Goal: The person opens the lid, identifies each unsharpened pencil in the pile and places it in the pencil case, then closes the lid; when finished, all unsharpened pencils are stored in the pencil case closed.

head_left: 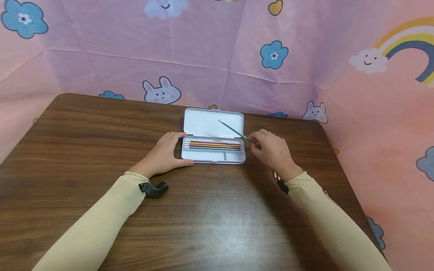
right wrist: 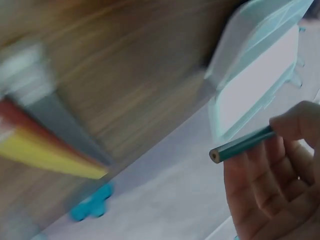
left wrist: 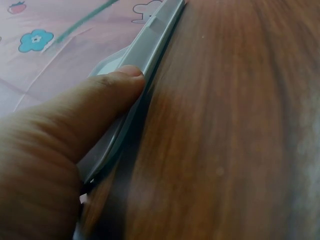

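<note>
A white pencil case (head_left: 203,156) lies with its lid (head_left: 203,122) folded back. Several striped-looking red, yellow and green pencils (head_left: 213,145) lie side by side in its long rear compartment, pale eraser ends to the left. My left hand (head_left: 161,156) holds the case at its left end, thumb on the front edge and fingers by the back corner; its thumb (left wrist: 107,97) presses on the rim in the left wrist view. Between thumb and fingers, my right hand (head_left: 271,148) pinches a green pencil (head_left: 234,130) slanting above the case. The pencil's flat unsharpened end (right wrist: 215,155) shows in the right wrist view.
More pencils, red, yellow and dark (right wrist: 65,145), lie on the table right of the case, mostly hidden under my right hand and wrist in the head view. The brown wooden table (head_left: 203,218) ends at a patterned pink cloth (head_left: 203,56) behind and at right.
</note>
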`<state>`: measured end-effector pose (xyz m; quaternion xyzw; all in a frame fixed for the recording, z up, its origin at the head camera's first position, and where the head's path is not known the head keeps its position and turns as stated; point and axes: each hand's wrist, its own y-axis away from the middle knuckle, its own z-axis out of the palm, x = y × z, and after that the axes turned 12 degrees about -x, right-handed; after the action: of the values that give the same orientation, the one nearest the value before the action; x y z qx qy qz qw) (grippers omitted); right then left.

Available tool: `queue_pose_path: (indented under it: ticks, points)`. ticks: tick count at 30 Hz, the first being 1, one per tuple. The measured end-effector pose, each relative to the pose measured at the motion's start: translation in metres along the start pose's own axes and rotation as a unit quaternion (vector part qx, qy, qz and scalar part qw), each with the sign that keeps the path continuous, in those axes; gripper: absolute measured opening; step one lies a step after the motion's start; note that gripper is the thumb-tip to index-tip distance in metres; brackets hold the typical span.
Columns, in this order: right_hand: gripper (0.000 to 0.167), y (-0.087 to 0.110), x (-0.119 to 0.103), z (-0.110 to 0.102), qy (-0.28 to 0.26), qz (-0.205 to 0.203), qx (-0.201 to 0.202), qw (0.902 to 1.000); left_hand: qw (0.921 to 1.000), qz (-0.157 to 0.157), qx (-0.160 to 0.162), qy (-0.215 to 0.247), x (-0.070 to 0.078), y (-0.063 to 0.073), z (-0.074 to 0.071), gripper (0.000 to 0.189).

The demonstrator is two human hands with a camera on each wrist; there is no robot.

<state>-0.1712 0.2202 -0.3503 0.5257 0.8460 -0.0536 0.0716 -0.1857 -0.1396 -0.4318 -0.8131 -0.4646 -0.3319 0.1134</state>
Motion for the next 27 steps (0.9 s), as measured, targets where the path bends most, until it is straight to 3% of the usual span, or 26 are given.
queue_pose_path:
  ticks: [6, 12, 27]
  points:
    - [0.017, -0.035, -0.030, 0.013, 0.066, -0.066, -0.045, 0.9947, 1.0000, 0.001, 0.001, -0.001, -0.002, -0.001, 0.002, 0.104]
    - [0.015, -0.055, -0.042, 0.023, 0.111, -0.106, -0.056, 0.9866, 1.0000, -0.004, 0.004, 0.003, -0.001, 0.000, 0.000, 0.106]
    - [0.015, -0.075, -0.047, 0.038, 0.133, -0.090, -0.082, 0.9836, 1.0000, -0.004, 0.006, 0.004, -0.001, 0.000, 0.000, 0.104]
